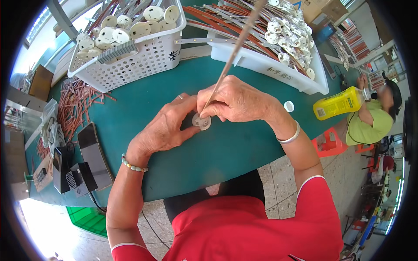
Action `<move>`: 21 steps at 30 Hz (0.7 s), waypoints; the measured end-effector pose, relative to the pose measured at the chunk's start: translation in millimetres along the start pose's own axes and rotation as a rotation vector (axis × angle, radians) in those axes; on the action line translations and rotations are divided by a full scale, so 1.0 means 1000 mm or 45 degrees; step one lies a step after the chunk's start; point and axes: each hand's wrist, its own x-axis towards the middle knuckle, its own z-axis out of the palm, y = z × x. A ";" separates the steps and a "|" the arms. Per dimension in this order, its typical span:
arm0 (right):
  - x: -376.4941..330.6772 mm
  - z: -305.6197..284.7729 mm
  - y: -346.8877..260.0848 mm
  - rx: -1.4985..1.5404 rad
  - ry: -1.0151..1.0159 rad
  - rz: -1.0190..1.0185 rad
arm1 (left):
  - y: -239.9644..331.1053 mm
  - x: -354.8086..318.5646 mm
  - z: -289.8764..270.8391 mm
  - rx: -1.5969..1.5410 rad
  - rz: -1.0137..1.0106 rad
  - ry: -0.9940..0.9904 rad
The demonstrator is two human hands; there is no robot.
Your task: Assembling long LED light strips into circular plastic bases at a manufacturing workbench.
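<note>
A small round whitish disc (202, 123) lies on the green table top before me. My left hand (163, 126) rests beside it, thumb and fingertips closed on the disc's edges. My right hand (235, 101) pinches the lower end of a long, thin brownish strip (237, 50) against the disc. Upward and to the right, the strip rises past the far edge of the table. Whether its tip is fixed to the disc is hidden by my fingers.
A white perforated basket (135, 65) of round discs stands far left; a white bin (261, 65) of strips and discs, far right. Cut strips (72, 106), a phone (93, 150), a white cap (288, 106) and a yellow bottle (337, 104) lie around. Another person (370, 122) sits at right.
</note>
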 end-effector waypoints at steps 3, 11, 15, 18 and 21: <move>-0.001 0.004 0.005 -0.004 0.069 -0.104 | -0.003 0.000 0.000 -0.019 -0.005 0.015; -0.002 0.013 0.011 -0.045 0.194 -0.223 | -0.003 0.003 -0.003 -0.193 0.068 0.204; -0.001 0.012 0.010 -0.054 0.161 -0.200 | 0.001 0.004 0.003 -0.197 -0.045 0.238; 0.001 0.013 0.010 -0.049 0.169 -0.191 | 0.000 0.005 0.008 -0.214 -0.008 0.327; 0.001 0.015 0.014 -0.089 0.202 -0.263 | -0.001 0.005 0.013 -0.197 -0.007 0.371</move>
